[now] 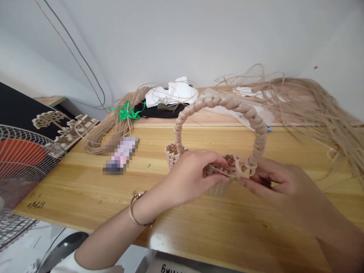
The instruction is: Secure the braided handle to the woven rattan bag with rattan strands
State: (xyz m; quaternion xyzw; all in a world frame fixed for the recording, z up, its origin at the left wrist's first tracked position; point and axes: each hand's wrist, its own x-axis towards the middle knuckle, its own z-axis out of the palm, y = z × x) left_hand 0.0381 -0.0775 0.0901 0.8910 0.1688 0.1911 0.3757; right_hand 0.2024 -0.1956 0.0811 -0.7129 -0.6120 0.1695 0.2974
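1. Tan-coloured woven basket (172, 153), small, with a wrapped arched handle (257, 125). Head view: it sits between both hands, low over the wooden table (199, 231).
2. Left hand (193, 176): fingers closed over the basket's near rim.
3. Right hand (274, 184): fingertips pinched on a loose strip (242, 173) at the foot of the handle.
4. Handling, as judged: light, with a fairly stiff weave that would crush if squeezed. The strip is thin and springy. Best held at the rim or handle foot.
5. Beyond the right hand: loose strands (313, 102). Far left of the left hand: fan grille (25, 151).
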